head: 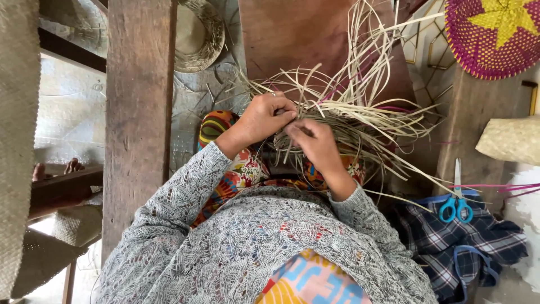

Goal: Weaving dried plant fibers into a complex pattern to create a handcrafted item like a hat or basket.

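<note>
Gripping pale straw strands (343,112), both hands (292,126) meet; scissors (456,202) lie right.

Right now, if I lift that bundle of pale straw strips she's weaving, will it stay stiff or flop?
The straw strips would probably flop: their thin free ends already arc and splay. They look light. The bundle would likely stay together only near the left hand and right hand.

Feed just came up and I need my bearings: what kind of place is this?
Probably a home weaving workshop: both hands work pale straw strips, a pink-and-yellow woven basket sits nearby, and blue-handled scissors rest on plaid cloth.
</note>
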